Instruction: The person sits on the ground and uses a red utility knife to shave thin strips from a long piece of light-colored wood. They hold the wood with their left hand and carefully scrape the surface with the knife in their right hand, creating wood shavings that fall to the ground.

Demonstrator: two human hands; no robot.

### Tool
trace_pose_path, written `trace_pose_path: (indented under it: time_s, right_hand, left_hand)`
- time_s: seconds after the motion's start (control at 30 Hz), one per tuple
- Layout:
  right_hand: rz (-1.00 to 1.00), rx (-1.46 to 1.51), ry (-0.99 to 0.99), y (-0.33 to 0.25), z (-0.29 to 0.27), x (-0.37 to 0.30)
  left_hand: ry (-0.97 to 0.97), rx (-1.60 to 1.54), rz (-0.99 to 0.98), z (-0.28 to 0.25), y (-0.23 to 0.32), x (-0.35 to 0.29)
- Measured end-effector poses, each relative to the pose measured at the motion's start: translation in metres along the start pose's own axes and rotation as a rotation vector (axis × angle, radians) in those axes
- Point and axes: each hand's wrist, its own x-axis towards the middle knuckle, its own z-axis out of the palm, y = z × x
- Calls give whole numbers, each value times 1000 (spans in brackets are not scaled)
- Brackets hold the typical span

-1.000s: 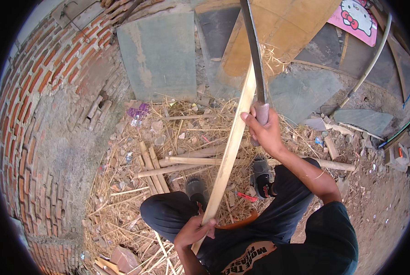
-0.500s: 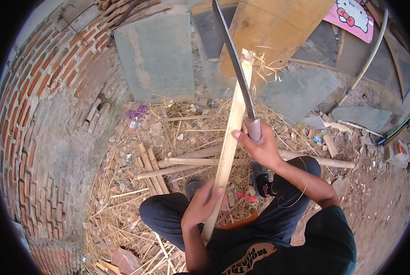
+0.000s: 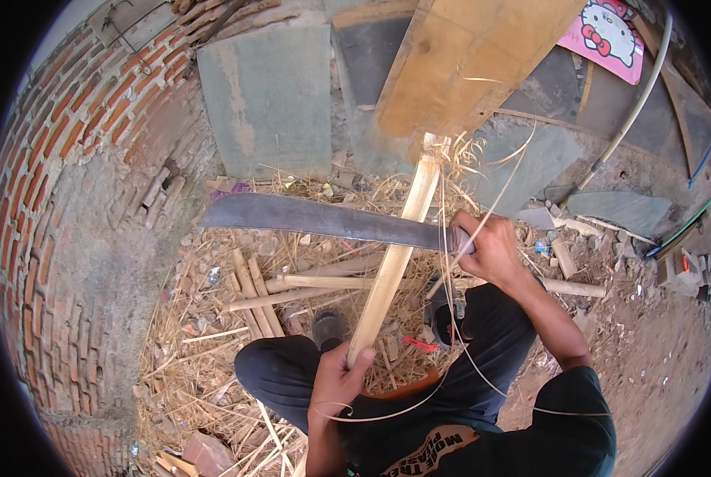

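Observation:
My right hand (image 3: 492,248) is closed round the handle of a machete (image 3: 316,219), whose broad grey blade points left. The blade crosses over a pale wooden strip (image 3: 382,298), which slants up and away from my lap. My left hand (image 3: 339,380) grips the near end of this strip, thumb on top. Curled thin shavings (image 3: 463,155) cling round its frayed far end. A long thin sliver (image 3: 471,359) hangs in a loop near my right hand and trails across my lap and right sleeve.
Several pale sticks (image 3: 257,294) lie on ground strewn with shavings and rubble. A brick wall (image 3: 61,262) rises on the left. Grey panels (image 3: 270,103), a brown board (image 3: 471,63) and a pink cartoon panel (image 3: 608,40) stand at the back. A pipe (image 3: 630,119) leans at the right.
The machete has swung from pointing away to lying crosswise, pointing left. My left hand now holds the wooden strip at its near end, and the strip sits lower. A long sliver now hangs loose.

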Motion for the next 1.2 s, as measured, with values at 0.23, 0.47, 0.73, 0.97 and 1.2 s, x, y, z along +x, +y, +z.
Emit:
trace_pose_path:
  time_s: [0.23, 0.47, 0.73, 0.97, 1.2]
  right_hand:
    - [-153, -15, -68, -17, 27, -12]
    - [-38, -212, -31, 35, 19, 9]
    - [-94, -139, -136, -10, 59, -6]
    - [328, -253, 89, 74, 9, 31]
    - [345, -36, 84, 47, 25, 14]
  left_hand:
    - [127, 243, -47, 9, 19, -8]
    - [145, 219, -40, 2, -14, -45]
    - [241, 330, -38, 24, -12, 5]
    - [118, 187, -236, 15, -14, -82]
    - [155, 101, -101, -4, 1, -19]
